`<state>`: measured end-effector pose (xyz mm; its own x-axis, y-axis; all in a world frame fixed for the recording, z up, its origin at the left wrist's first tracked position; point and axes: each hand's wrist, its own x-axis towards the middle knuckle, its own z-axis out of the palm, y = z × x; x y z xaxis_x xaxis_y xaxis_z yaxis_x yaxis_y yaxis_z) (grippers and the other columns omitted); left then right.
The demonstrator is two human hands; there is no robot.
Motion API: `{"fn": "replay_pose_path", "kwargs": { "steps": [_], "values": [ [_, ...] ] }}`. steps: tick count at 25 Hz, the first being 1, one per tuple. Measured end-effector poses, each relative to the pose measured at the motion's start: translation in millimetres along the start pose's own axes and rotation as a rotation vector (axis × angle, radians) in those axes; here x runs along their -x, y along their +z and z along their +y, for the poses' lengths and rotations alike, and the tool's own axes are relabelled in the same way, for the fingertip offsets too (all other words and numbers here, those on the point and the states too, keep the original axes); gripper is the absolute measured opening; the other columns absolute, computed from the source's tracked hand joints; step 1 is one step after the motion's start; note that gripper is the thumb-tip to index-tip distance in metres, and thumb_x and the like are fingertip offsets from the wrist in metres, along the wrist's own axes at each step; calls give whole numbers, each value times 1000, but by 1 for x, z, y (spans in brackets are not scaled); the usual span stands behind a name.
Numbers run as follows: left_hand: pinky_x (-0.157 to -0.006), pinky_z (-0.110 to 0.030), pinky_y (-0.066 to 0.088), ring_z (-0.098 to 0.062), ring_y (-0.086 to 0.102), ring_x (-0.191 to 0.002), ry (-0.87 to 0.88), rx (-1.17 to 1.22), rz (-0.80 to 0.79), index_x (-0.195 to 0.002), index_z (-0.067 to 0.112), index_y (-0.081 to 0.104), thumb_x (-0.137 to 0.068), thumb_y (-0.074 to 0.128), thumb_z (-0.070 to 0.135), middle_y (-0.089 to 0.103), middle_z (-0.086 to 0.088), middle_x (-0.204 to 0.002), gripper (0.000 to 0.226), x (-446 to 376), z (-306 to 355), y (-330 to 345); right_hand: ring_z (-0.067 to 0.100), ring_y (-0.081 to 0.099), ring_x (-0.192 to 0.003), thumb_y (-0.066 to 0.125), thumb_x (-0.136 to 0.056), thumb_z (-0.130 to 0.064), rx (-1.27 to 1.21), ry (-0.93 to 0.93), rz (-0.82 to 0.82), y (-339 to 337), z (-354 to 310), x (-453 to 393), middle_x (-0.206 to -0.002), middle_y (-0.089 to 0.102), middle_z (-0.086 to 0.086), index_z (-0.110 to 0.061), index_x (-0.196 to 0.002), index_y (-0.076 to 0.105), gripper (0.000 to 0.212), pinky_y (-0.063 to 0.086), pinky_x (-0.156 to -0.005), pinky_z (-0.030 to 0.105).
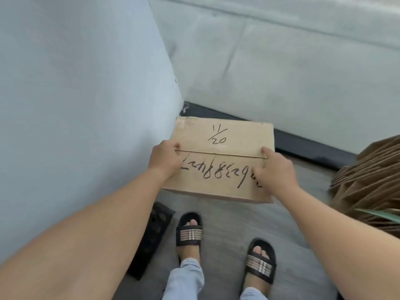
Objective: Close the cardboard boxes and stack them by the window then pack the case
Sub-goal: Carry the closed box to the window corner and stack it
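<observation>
A brown cardboard box [220,137] with black handwriting on its top sits low in the corner, its two top flaps shut along a middle seam. My left hand [165,158] grips the box's left edge, thumb on top at the seam. My right hand [276,167] holds the right edge, its thumb resting on the seam and its fingers curled over the side. The box's underside is hidden, so whether it touches the floor cannot be told.
A pale wall [75,94] rises on the left and a light panel [303,72] with a dark base strip stands behind the box. Brown pleated material [368,180] lies at the right. A black perforated piece [151,239] leans beside my sandalled feet [189,230] on the grey floor.
</observation>
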<state>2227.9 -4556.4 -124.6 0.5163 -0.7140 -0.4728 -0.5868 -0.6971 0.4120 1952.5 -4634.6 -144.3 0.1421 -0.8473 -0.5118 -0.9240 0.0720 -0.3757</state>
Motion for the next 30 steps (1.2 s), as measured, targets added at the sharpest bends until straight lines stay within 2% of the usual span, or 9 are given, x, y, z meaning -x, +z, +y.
{"fn": "replay_pose_path", "kwargs": {
  "steps": [4,7,12,16,18,20,24,27,30],
  "values": [
    [-77,-23,42,-33,62,-106,38,-17,-52,-121,7,65,-80,70,8,68,-13,-115,41,-55,-36,48,29,48,-96,60,-83,-31,-3,28,-3,60,-5,-52,-120,56,10,-26,-143,40,63,42,-77,36],
    [-83,-17,36,-27,61,-115,16,23,-39,-131,10,62,-80,73,10,66,-8,-127,53,-94,-52,65,25,43,-90,62,-81,-28,-47,57,-35,93,-1,-75,-116,58,8,-26,-135,44,57,39,-71,34],
    [-102,-31,48,-22,61,-117,-63,148,-108,-139,12,58,-76,81,15,63,-5,-132,67,-140,-68,76,24,44,-92,67,-81,-32,-83,76,-106,127,2,-80,-109,52,3,-28,-132,45,56,39,-73,35],
    [-104,-35,47,-20,59,-118,-78,218,-145,-143,9,53,-74,85,17,59,-5,-135,76,-156,-87,76,24,46,-93,70,-79,-34,-93,29,-113,136,-9,-96,-116,54,5,-26,-128,47,54,39,-76,34],
    [-104,-34,47,-19,58,-119,-66,240,-162,-143,8,52,-75,85,18,59,-5,-136,77,-159,-92,73,27,49,-94,70,-79,-35,-95,27,-114,135,-13,-102,-114,56,6,-27,-119,48,47,39,-76,34],
    [-102,-33,47,-21,59,-118,-60,189,-169,-139,8,55,-77,82,20,60,-5,-133,69,-160,-90,71,30,51,-99,70,-81,-35,-71,18,-140,135,-15,-102,-118,55,8,-26,-125,48,50,42,-79,36],
    [-97,-40,48,-33,55,-115,2,-317,-67,-113,10,65,-80,62,26,55,-13,-126,36,-142,-61,69,35,52,-116,62,-88,-36,-51,39,-132,119,-18,-100,-133,52,13,-20,-139,46,56,39,-83,34],
    [-81,-36,51,-32,59,-97,80,-388,-162,-103,11,64,-81,60,32,65,-12,-112,30,-106,-19,70,33,51,-126,58,-90,-39,-69,55,-109,81,-24,-87,-143,53,10,-16,-144,49,59,44,-90,36],
    [-88,-36,52,-32,61,-109,170,-318,-292,-122,11,62,-87,56,38,67,-12,-121,45,-68,35,60,28,50,-130,58,-93,-43,-92,11,-103,20,-26,-58,-145,55,4,-16,-144,50,59,44,-96,36]
  ]
}}
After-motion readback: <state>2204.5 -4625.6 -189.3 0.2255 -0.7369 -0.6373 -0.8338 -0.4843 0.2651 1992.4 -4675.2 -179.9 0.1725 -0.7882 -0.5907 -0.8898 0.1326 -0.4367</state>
